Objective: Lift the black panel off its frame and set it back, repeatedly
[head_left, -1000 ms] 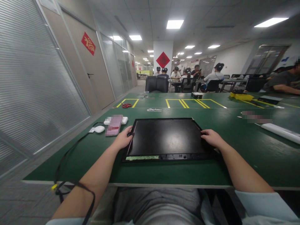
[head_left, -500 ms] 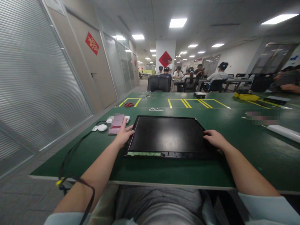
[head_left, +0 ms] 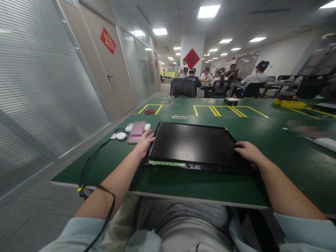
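Note:
In the head view a black LCD screen panel (head_left: 190, 142), with a dark frame and a green circuit strip (head_left: 166, 163) along its near edge, lies in front of me on the green table (head_left: 199, 185). My left hand (head_left: 143, 144) grips its left edge, some fingers showing above the rim. At the opposite side my right hand (head_left: 249, 153) is closed on the right edge, thumb on top and the other fingers mostly hidden. A pink-screened phone (head_left: 137, 133) lies just left of my left hand.
White plug-like pieces (head_left: 121, 135) on a black cable (head_left: 90, 159) lie at the left. Farther back are red-handled scissors (head_left: 149, 111), small white pieces (head_left: 180, 117), a clear cup (head_left: 171, 99), a black box (head_left: 231, 101) and a yellow tray (head_left: 290, 103). People sit at tables beyond.
My view has turned slightly, so the scene sits a little farther right and higher. Both hands stay at the sides of the LCD screen panel.

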`<act>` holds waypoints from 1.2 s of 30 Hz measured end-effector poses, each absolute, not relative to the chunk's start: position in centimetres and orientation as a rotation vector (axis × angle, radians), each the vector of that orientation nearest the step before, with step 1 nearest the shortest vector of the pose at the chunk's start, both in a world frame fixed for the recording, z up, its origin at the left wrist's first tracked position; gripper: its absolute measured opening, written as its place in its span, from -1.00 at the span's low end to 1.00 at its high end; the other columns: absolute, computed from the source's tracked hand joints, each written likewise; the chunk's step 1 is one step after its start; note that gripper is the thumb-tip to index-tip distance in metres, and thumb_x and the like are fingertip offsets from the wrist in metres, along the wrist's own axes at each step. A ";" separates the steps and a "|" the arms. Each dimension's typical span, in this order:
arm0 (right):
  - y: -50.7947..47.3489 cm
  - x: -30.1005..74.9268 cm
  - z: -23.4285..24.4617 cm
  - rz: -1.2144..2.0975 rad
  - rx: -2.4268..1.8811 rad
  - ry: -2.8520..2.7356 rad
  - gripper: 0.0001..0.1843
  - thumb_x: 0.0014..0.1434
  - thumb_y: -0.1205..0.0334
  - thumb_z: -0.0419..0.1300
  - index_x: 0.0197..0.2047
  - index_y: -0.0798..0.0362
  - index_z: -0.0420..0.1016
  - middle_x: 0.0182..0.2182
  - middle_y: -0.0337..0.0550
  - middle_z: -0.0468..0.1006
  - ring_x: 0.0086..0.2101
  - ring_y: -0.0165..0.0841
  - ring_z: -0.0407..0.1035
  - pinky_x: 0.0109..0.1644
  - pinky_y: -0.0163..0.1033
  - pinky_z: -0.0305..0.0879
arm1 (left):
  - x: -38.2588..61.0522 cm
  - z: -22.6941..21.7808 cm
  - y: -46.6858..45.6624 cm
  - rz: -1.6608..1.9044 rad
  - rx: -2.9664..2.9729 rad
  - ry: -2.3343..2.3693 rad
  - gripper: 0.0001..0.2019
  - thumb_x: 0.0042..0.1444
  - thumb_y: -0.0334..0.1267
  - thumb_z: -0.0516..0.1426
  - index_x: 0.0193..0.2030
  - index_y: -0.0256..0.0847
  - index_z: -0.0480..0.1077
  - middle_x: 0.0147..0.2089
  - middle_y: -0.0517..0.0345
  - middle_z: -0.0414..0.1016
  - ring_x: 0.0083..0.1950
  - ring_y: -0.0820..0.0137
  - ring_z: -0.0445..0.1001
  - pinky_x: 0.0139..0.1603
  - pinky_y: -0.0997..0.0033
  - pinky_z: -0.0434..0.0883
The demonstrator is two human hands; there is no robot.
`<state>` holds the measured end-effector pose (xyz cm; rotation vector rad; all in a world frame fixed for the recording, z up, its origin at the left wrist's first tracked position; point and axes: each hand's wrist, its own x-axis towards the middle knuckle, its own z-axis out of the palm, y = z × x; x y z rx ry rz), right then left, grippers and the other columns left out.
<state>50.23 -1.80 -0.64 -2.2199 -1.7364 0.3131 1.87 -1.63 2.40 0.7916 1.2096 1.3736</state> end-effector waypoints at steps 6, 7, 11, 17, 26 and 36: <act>-1.6 50.6 -1.1 0.302 -2.171 -1.717 -0.55 0.11 0.20 0.24 0.05 0.12 0.67 0.02 0.11 0.65 0.02 -0.01 0.55 0.13 -0.04 0.44 | 1.2 2.0 -1.2 1.370 0.858 1.160 -0.06 -0.08 -0.51 0.40 0.45 -0.01 0.19 0.32 -0.09 0.48 -0.06 0.20 0.69 -0.14 0.29 0.64; -1.6 50.6 -1.1 0.296 -2.162 -1.714 -0.56 0.10 0.20 0.25 0.04 0.11 0.68 0.02 0.10 0.66 0.01 -0.01 0.55 0.13 -0.04 0.44 | 1.1 2.0 -1.3 1.363 0.861 1.164 -0.05 -0.09 -0.50 0.41 0.45 -0.01 0.18 0.29 -0.08 0.51 -0.07 0.20 0.69 -0.15 0.28 0.64; -1.5 50.7 -1.3 0.283 -2.150 -1.710 -0.57 0.08 0.22 0.25 0.03 0.10 0.68 0.01 0.08 0.66 0.02 -0.03 0.55 0.13 -0.04 0.44 | 1.2 2.3 -1.7 1.321 0.843 1.176 -0.14 -0.03 -0.49 0.38 0.43 -0.08 0.24 0.10 -0.02 0.64 -0.22 0.28 0.69 -0.24 0.34 0.63; -1.8 50.2 -1.0 0.312 -2.185 -1.702 -0.53 0.13 0.23 0.22 0.09 0.16 0.66 0.07 0.12 0.63 0.07 -0.04 0.53 0.15 -0.09 0.43 | 1.7 2.4 -1.9 1.280 0.809 1.178 -0.46 0.13 -0.50 0.29 0.28 -0.33 0.43 -0.22 -0.03 0.71 -0.46 0.41 0.59 -0.43 0.46 0.54; -1.9 50.2 -0.8 0.313 -2.155 -1.726 -0.56 0.13 0.24 0.23 0.06 0.15 0.67 0.11 0.12 0.61 0.10 -0.01 0.50 0.20 -0.04 0.40 | 1.8 2.4 -2.1 1.220 0.900 1.057 -0.63 0.04 -0.50 0.28 0.03 -0.30 0.61 -0.26 0.01 0.72 -0.31 0.28 0.68 -0.35 0.43 0.56; -1.6 50.7 -1.2 0.269 -2.133 -1.742 -0.58 0.08 0.23 0.25 0.01 0.09 0.69 0.07 0.07 0.64 0.08 -0.01 0.52 0.18 -0.04 0.42 | 1.8 2.2 -2.5 1.225 0.980 1.030 -0.54 -0.02 -0.30 0.40 0.07 -0.28 0.57 -0.07 -0.05 0.71 -0.06 0.17 0.68 -0.08 0.30 0.60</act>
